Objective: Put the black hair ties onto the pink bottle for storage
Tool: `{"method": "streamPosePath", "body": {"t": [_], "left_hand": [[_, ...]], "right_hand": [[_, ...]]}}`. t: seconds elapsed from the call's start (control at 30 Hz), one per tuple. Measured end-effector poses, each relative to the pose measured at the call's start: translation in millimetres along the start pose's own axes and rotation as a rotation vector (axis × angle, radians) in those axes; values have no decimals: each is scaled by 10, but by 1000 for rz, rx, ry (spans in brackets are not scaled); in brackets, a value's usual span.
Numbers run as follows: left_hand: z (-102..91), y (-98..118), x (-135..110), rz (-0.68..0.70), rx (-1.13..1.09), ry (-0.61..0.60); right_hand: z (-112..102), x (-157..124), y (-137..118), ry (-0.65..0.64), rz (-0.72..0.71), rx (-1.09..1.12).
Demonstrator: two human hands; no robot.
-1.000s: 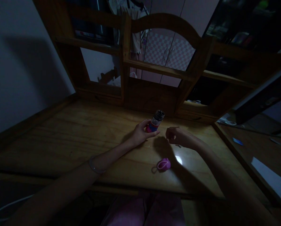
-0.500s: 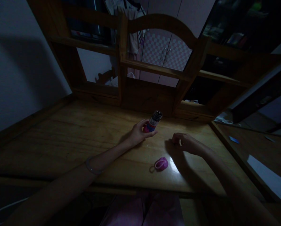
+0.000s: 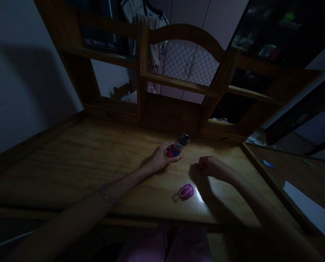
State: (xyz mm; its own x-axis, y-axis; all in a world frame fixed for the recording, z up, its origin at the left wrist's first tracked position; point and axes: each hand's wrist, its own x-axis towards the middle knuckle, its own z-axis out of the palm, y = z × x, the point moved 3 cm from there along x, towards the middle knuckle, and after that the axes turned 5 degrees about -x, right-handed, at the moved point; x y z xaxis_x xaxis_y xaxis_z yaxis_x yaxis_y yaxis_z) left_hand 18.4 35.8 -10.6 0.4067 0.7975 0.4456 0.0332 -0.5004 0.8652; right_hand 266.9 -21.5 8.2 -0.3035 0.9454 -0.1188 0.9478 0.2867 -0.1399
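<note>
My left hand (image 3: 160,157) is wrapped round a small bottle (image 3: 178,146) with a red and blue label and an open dark neck, tilted to the right above the wooden desk (image 3: 77,160). Resting on the desk just right of the bottle, my right hand (image 3: 212,166) has its fingers curled in; whether anything is inside them is hidden. A pink cap with a loop (image 3: 185,191) lies on the desk in front of both hands, untouched. A bracelet (image 3: 108,193) sits on my left forearm.
A wooden hutch with shelves and an arched opening (image 3: 179,80) rises at the desk's back edge. A white wall (image 3: 20,80) closes the left side. To the right a lower surface holds a white sheet (image 3: 312,213) and a small blue piece (image 3: 268,163).
My right hand has dropped from near the bottle to the desk and curled shut. The bottle has tilted further to the right in my left hand.
</note>
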Motion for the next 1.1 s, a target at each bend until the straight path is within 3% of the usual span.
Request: {"method": "streamPosePath", "body": {"t": [0.1,0.2,0.27,0.37,0.53,0.73,1.1], "left_hand": [[10,4,-3,6,8,-16],[36,15,-15,2,16,-69],[58,28,-24,7,8,-119],[79,40,-31,5,11,-165],[88,42,-30,30,36,-177],[87,29,-23,38,40,-190],[69,-50,-2,108,76,-105]], "right_hand": [[-297,-48,57,46,12,73],[-746,-101,26,233,12,289],[-980,-116,-117,272,-63,432],[-1162,-93,-424,332,-175,480],[-1155,43,-729,423,-282,426],[-1092,127,-730,392,-252,255],[-1079,187,-883,404,-168,221]]}}
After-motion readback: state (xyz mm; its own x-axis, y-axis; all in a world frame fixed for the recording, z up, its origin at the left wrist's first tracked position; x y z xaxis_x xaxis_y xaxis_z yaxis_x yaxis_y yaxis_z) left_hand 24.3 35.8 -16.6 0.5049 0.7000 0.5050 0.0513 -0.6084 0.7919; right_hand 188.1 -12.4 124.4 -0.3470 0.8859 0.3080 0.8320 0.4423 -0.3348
